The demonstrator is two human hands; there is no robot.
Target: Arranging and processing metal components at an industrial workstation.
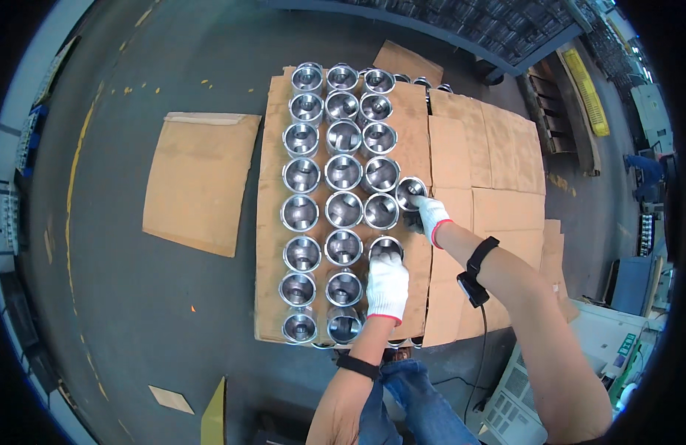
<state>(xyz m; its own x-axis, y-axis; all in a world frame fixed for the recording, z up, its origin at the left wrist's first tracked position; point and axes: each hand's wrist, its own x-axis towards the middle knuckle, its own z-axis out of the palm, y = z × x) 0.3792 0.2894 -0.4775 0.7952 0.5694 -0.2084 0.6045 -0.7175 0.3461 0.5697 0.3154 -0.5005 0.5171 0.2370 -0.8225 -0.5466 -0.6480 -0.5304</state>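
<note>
The held cup [411, 188] is in the centre of the frame, slightly to the right; its open mouth shows a shiny inside. The right hand [433, 216] grips it at the lower right side. Just below-left, the left hand [388, 285] has its fingers at the mouth of a second cup [386, 242]; their tips are hidden, so I cannot tell if they grip. Other cups [344, 209] stand in columns leftward, hollow sides up, on cardboard [413, 126].
</note>
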